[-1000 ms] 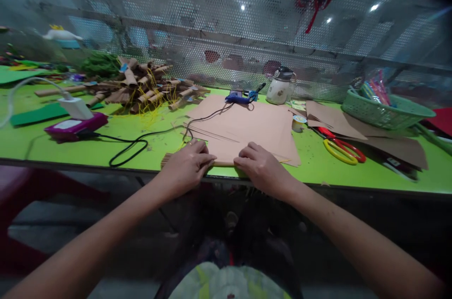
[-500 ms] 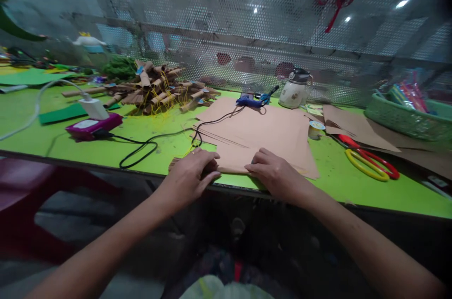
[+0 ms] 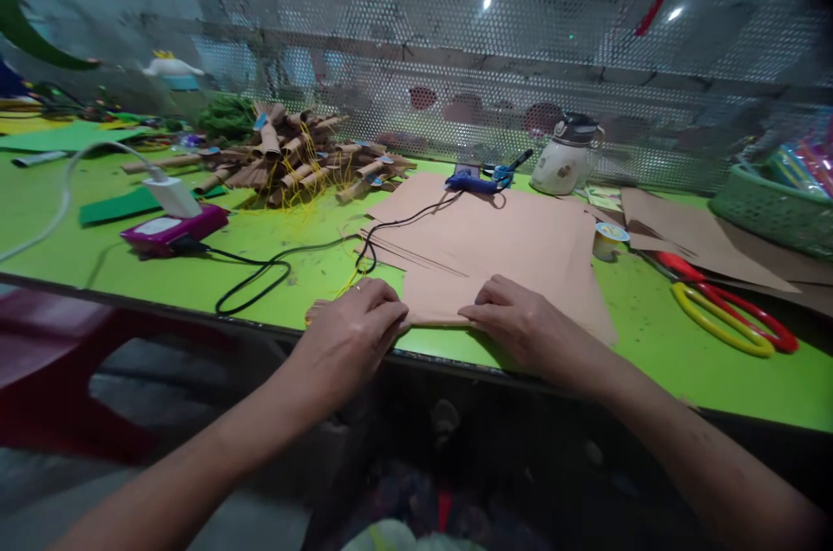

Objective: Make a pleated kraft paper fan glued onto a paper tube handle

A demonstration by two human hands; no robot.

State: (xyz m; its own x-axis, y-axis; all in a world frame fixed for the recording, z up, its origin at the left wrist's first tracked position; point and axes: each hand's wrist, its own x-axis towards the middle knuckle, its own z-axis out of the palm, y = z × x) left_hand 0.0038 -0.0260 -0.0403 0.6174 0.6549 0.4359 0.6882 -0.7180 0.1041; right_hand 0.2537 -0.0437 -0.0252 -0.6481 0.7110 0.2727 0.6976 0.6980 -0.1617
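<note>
Both hands rest at the near edge of the green table [image 3: 651,334], rolling the front edge of a brown paper sheet [image 3: 495,239]. My left hand [image 3: 355,330] curls its fingers over the left end of the paper roll [image 3: 429,318], where a fringed edge sticks out. My right hand [image 3: 521,325] presses its bent fingers on the roll's right part. A black cable [image 3: 286,260] runs past the left hand to a blue glue gun [image 3: 475,180] lying on the sheets' far side.
A pile of rolled brown paper tubes [image 3: 305,165] lies at back left, a pink box with a white charger [image 3: 173,217] to the left. Scissors with red and yellow handles [image 3: 729,317], a small cup [image 3: 608,240], a white jug [image 3: 566,160] and a green basket [image 3: 774,208] sit right. Perforated metal screen behind.
The view has shifted left and slightly up. Both hands stay on the paper's front edge, the fingers working the roll a little further.
</note>
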